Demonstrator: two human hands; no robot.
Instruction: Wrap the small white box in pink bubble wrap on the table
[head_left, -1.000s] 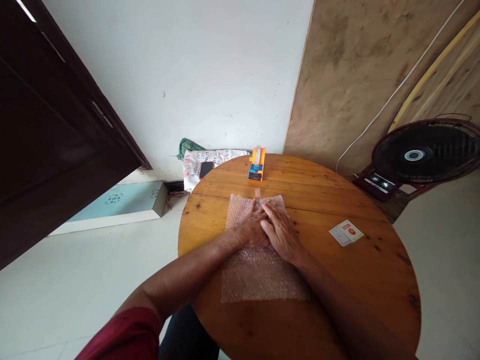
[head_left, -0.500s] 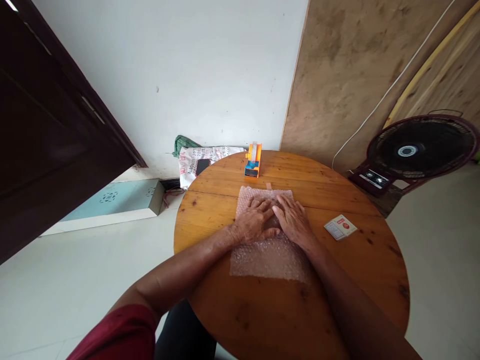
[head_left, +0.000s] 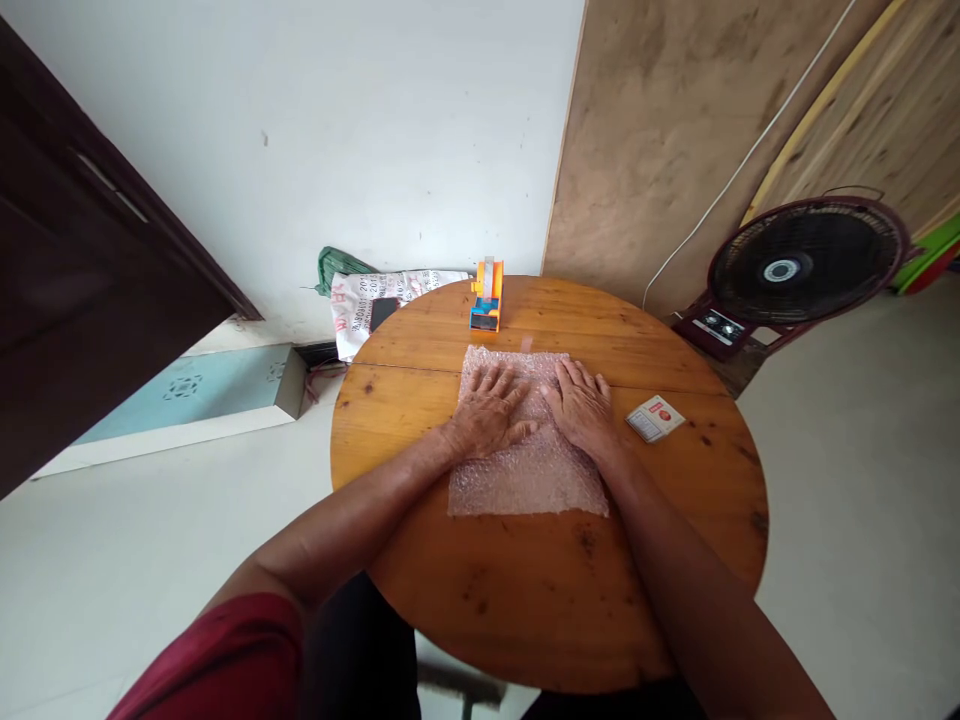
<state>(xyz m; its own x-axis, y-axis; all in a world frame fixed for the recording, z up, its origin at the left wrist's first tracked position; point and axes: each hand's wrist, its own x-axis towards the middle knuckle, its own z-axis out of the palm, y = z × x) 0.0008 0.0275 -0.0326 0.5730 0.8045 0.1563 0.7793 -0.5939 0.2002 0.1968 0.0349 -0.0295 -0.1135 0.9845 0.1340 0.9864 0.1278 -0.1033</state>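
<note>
A sheet of clear, pinkish bubble wrap (head_left: 529,485) lies flat on the round wooden table (head_left: 525,590). My left hand (head_left: 486,415) rests palm down on its left part, fingers spread. On the right part lies my right hand (head_left: 581,402), also palm down with its fingers stretched out and partly past the sheet's right edge. A gap of bare bubble wrap shows between the two hands. Just beyond the far edge of the sheet, a short strip of tape (head_left: 526,344) sticks to the tabletop.
An orange and blue tape dispenser (head_left: 486,300) stands near the table's far edge. Right of my right hand lies a small white and red card or packet (head_left: 655,418). A fan (head_left: 806,265) stands beyond the table at right; a printed white sack (head_left: 352,300) leans by the wall.
My hands have moved apart, left hand to the left and right hand to the right, over the bubble wrap. The whole view has shifted slightly.
</note>
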